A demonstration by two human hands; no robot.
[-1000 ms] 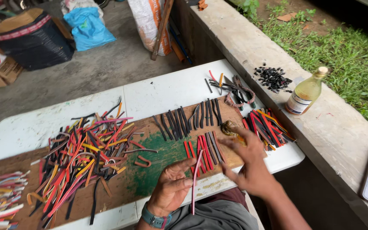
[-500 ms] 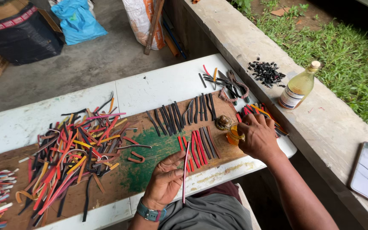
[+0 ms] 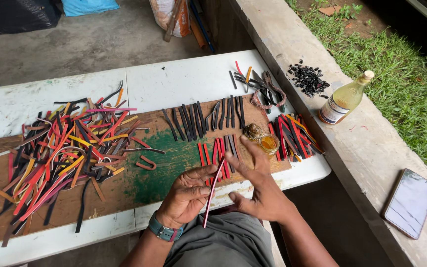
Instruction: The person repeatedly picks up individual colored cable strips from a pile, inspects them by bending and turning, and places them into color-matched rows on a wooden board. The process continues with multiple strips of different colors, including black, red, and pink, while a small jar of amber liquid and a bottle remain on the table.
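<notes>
My left hand (image 3: 186,195) holds a thin red strip (image 3: 212,193) upright over the table's front edge, pinched near its upper end. My right hand (image 3: 257,185) is beside it with fingers spread, fingertips touching the strip's upper part. Just beyond the right hand sits a small open jar of amber glue (image 3: 269,143) with its lid (image 3: 253,131) next to it. Rows of red and black strips (image 3: 218,151) lie on the brown board (image 3: 169,165) ahead of both hands.
A big tangled heap of coloured strips (image 3: 60,153) covers the board's left side. More strips (image 3: 295,136) lie at the right end. On the concrete ledge stand a bottle of yellow liquid (image 3: 344,99), a pile of black bits (image 3: 308,79) and a phone (image 3: 409,201).
My right hand drew back from the glue jar toward the strip held by my left hand. The view has shifted downward and closer.
</notes>
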